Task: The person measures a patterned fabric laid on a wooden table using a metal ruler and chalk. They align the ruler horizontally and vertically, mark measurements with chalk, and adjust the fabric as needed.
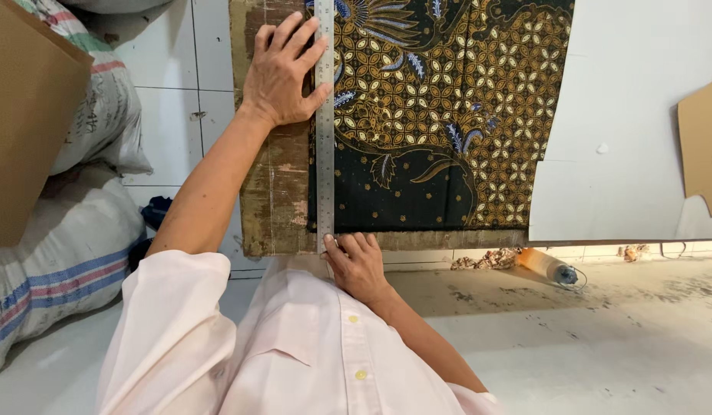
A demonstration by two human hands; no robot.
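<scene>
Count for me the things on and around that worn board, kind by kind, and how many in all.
Metal ruler: 1
Patterned dark cloth: 1
Worn wooden board: 1
White sheet: 1
Brown cardboard pieces: 2
Striped woven sacks: 2
Plastic bottle on the floor: 1
Total: 9

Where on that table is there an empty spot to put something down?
The white sheet right of the patterned cloth is bare, up to the cardboard piece. The worn wooden strip below the left hand is free too. It is crowded along the metal ruler, where the right hand presses the near end.
</scene>
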